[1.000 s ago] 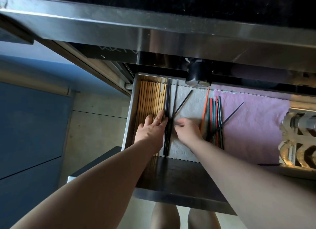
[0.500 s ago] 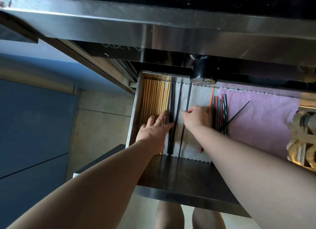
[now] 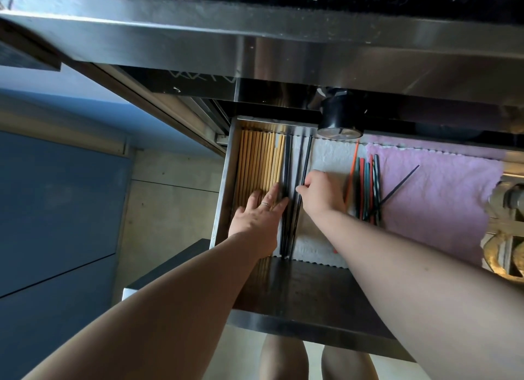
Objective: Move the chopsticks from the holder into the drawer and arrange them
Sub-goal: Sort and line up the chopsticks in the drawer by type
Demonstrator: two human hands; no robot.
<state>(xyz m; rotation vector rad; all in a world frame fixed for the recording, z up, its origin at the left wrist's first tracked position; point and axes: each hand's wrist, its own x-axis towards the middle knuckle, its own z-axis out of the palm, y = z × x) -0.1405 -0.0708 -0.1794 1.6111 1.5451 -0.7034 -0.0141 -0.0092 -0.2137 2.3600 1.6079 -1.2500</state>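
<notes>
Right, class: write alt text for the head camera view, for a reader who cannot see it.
Two bare hands arrange chopsticks in an open steel drawer: the left hand rests flat on a row of wooden chopsticks, while the right hand pinches a black chopstick beside them. Coloured chopsticks lie further right, by a pink cloth.

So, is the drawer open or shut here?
Open. The drawer is pulled out, inside exposed: wooden chopsticks lie in it, the left hand rests on them, the right hand pinches a black chopstick.

Tan chopsticks [image 3: 256, 161], black chopsticks [image 3: 287, 164], multicoloured chopsticks [image 3: 367, 187], pink cloth [image 3: 442, 198], white liner [image 3: 331, 155].
</notes>
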